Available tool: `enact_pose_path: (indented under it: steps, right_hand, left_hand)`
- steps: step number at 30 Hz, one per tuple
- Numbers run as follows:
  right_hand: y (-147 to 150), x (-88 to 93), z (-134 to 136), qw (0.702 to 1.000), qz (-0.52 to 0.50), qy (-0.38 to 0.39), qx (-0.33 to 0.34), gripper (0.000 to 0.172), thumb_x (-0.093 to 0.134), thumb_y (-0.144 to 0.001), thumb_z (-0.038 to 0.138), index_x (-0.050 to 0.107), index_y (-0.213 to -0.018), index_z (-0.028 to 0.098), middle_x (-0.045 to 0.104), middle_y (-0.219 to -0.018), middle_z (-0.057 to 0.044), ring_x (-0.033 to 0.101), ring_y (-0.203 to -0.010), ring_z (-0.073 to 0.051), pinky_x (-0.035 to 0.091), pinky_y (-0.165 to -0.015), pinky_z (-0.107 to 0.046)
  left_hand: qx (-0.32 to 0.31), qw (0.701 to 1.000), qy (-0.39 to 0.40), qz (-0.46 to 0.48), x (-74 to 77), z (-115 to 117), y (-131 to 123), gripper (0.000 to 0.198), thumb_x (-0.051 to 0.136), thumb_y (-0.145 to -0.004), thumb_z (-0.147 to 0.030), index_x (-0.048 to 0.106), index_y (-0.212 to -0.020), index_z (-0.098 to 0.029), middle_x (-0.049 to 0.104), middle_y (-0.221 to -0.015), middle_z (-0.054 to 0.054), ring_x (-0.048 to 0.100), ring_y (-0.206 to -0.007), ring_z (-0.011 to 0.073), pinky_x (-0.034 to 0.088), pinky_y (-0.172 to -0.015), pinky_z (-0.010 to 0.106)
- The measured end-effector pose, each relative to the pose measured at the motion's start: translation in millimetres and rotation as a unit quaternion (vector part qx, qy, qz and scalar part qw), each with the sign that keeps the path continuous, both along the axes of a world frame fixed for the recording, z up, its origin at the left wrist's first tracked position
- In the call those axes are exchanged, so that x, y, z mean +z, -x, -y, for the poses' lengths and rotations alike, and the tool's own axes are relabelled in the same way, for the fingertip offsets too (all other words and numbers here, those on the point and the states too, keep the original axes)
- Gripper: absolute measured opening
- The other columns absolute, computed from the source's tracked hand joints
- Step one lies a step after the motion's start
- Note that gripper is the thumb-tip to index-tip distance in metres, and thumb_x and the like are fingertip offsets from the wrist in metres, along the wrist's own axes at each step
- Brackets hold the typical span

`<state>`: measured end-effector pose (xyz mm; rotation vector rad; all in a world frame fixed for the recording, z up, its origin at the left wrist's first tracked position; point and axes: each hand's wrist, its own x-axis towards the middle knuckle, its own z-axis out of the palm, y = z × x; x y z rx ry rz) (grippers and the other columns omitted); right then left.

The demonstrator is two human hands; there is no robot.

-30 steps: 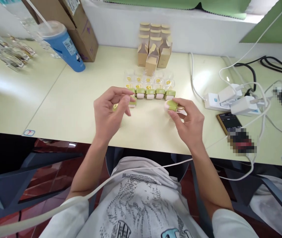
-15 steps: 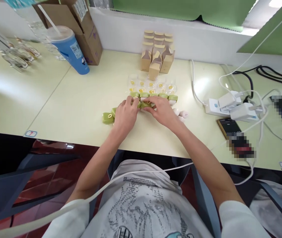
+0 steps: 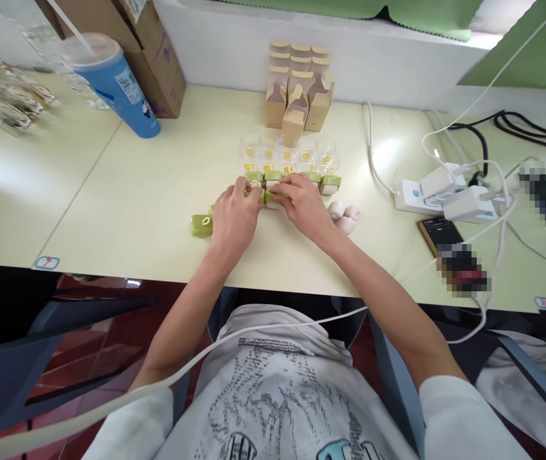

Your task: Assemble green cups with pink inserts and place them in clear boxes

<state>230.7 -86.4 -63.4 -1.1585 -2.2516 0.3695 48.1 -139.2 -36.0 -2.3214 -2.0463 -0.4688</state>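
My left hand (image 3: 237, 214) is at the left part of the green-topped pieces, its fingertips closed on one of the front ones. My right hand (image 3: 302, 203) has its thumb and fingers closed on a green-and-white piece (image 3: 272, 197) in the front row. Behind them runs a row of green-topped pieces with white bodies (image 3: 330, 185). A loose green cap (image 3: 201, 225) with a small pale ring lies left of my left hand. Several pale pink rounded pieces (image 3: 346, 223) sit right of my right hand. Clear cups with yellow marks (image 3: 287, 154) stand behind the row.
Small open cardboard boxes (image 3: 319, 105) stand near the wall. A blue cup with a straw (image 3: 122, 92) and a large carton (image 3: 170, 80) are at the back left. On the right are a power strip (image 3: 410, 196), white cables and a phone (image 3: 431, 233).
The view has shifted slightly. Both hands stay at the front row. A white body now shows beneath the green top between my hands, and more of the pink pieces is visible.
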Motion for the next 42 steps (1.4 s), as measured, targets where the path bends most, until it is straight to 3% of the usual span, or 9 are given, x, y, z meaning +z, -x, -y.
enact_pose_path:
  steps: [6, 10, 13, 16, 23, 29, 35, 39, 42]
  right_hand:
    - [-18.8, 33.4, 19.1, 0.996, 0.067, -0.012, -0.053, 0.034, 0.069, -0.114, 0.030, 0.076, -0.146, 0.021, 0.067, -0.150, -0.018, 0.066, -0.134, -0.031, 0.060, -0.110, -0.048]
    - [-70.0, 62.2, 48.4, 0.989, 0.108, 0.000, -0.103, 0.028, 0.064, -0.113, 0.030, 0.081, -0.135, 0.026, 0.080, -0.125, -0.012, 0.074, -0.121, -0.034, 0.060, -0.097, -0.046]
    - [-105.0, 64.1, 74.6, 0.971, 0.122, 0.022, -0.206, 0.029, 0.062, -0.110, 0.032, 0.083, -0.129, 0.025, 0.080, -0.117, -0.010, 0.076, -0.089, -0.027, 0.057, -0.086, -0.044]
    - [-117.2, 52.2, 91.6, 0.961, 0.139, 0.087, -0.224, 0.031, 0.062, -0.109, 0.034, 0.082, -0.131, 0.023, 0.076, -0.121, -0.011, 0.077, -0.089, -0.027, 0.057, -0.085, -0.043]
    - [-107.0, 36.6, 95.7, 0.952, 0.150, 0.125, -0.235, 0.025, 0.066, -0.103, 0.025, 0.073, -0.126, 0.021, 0.063, -0.140, -0.015, 0.078, -0.096, -0.026, 0.054, -0.081, -0.039]
    - [-108.5, 40.2, 96.4, 0.945, 0.198, 0.131, -0.225, 0.037, 0.068, -0.100, 0.024, 0.065, -0.137, 0.020, 0.071, -0.133, -0.014, 0.074, -0.090, -0.028, 0.048, -0.074, -0.038]
    - [-109.3, 35.9, 97.1, 0.948, 0.228, 0.082, -0.208, 0.032, 0.067, -0.098, 0.020, 0.075, -0.128, 0.019, 0.071, -0.130, -0.015, 0.069, -0.077, -0.024, 0.048, -0.068, -0.038]
    - [-109.4, 40.4, 102.1, 0.988, -0.031, 0.047, -0.146, 0.031, 0.073, -0.099, 0.023, 0.079, -0.129, 0.020, 0.074, -0.128, -0.012, 0.075, -0.085, -0.022, 0.063, -0.076, -0.040]
    - [-102.3, 51.9, 114.9, 0.964, -0.262, 0.048, -0.026, 0.033, 0.078, -0.106, 0.031, 0.079, -0.139, 0.028, 0.079, -0.131, -0.008, 0.080, -0.104, -0.022, 0.069, -0.087, -0.038]
  left_hand:
    - [-0.007, 0.999, -0.003, 0.047, 26.0, 11.2, 29.2, 0.043, 0.066, -0.110, -0.035, 0.075, -0.150, -0.024, 0.073, -0.148, 0.016, 0.076, -0.129, 0.0348, 0.064, -0.106, 0.045]
    - [0.000, 0.993, 0.104, 0.048, 47.3, 25.0, 83.0, 0.048, 0.061, -0.107, -0.037, 0.076, -0.151, -0.026, 0.077, -0.148, 0.011, 0.076, -0.131, 0.0348, 0.061, -0.117, 0.048]
    - [-0.026, 0.979, 0.199, 0.029, 47.3, 29.5, 113.6, 0.064, 0.076, -0.094, -0.039, 0.073, -0.156, -0.024, 0.078, -0.151, 0.011, 0.076, -0.133, 0.0374, 0.058, -0.122, 0.050]
    - [-0.026, 0.976, 0.216, 0.011, 42.4, 28.7, 121.9, 0.071, 0.074, -0.091, -0.034, 0.069, -0.160, -0.019, 0.079, -0.151, 0.015, 0.077, -0.133, 0.0381, 0.057, -0.123, 0.049]
    - [0.009, 0.981, 0.186, -0.052, 53.3, 38.0, 119.0, 0.064, 0.064, -0.098, -0.035, 0.070, -0.157, -0.013, 0.082, -0.136, 0.021, 0.073, -0.137, 0.0447, 0.060, -0.116, 0.055]
    - [0.038, 0.997, 0.047, -0.045, 70.8, 61.0, 107.3, 0.063, 0.062, -0.097, -0.029, 0.068, -0.158, -0.018, 0.078, -0.132, 0.022, 0.075, -0.124, 0.0459, 0.062, -0.112, 0.063]
    - [-0.122, 0.979, -0.054, 0.154, 72.5, 63.4, 58.5, 0.046, 0.070, -0.090, -0.022, 0.077, -0.135, -0.025, 0.076, -0.128, 0.011, 0.077, -0.115, 0.0282, 0.068, -0.108, 0.047]
    - [-0.203, 0.913, 0.012, 0.354, 58.1, 50.9, 28.7, 0.039, 0.082, -0.087, -0.025, 0.074, -0.125, -0.023, 0.079, -0.129, 0.009, 0.079, -0.120, 0.0248, 0.071, -0.105, 0.039]
    - [-0.230, 0.860, 0.039, 0.453, 45.1, 44.6, 13.8, 0.044, 0.093, -0.085, -0.030, 0.075, -0.125, -0.022, 0.081, -0.131, 0.011, 0.082, -0.117, 0.0234, 0.072, -0.103, 0.037]
